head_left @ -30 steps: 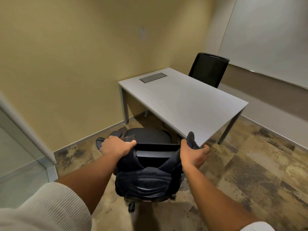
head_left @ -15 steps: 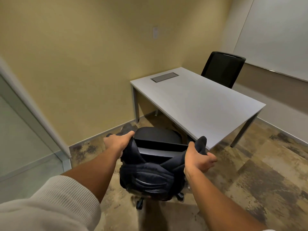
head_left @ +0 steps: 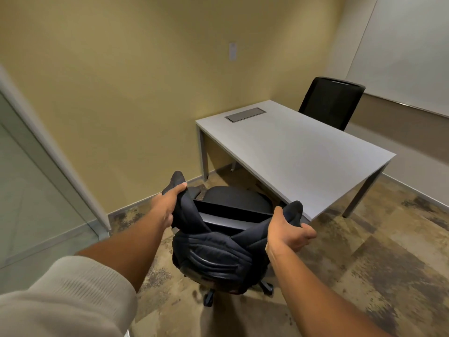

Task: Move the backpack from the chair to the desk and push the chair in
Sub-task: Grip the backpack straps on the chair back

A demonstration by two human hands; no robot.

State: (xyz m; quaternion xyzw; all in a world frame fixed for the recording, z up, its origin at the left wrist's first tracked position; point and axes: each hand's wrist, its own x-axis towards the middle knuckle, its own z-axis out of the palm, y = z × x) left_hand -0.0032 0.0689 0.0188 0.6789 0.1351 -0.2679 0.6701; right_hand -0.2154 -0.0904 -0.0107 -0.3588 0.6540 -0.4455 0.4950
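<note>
A dark padded backpack (head_left: 218, 254) hangs by its two shoulder straps, back panel facing me, over the back of a black office chair (head_left: 235, 203). My left hand (head_left: 167, 205) grips the left strap and my right hand (head_left: 289, 232) grips the right strap, both pulled up and apart. The chair's seat points toward the near long edge of the grey desk (head_left: 303, 152), which stands just beyond and to the right. The backpack hides most of the chair's backrest; two castors show beneath it.
A second black chair (head_left: 332, 103) stands at the desk's far side. A grey cable hatch (head_left: 245, 114) is set into the desktop near the yellow wall. A glass partition with a pale frame (head_left: 48, 152) is at the left. Mottled brown floor lies to the right.
Both hands have lifted the straps higher and spread them wider, raising the backpack against the chair back. My view has swung left, so desk and chair sit further right.
</note>
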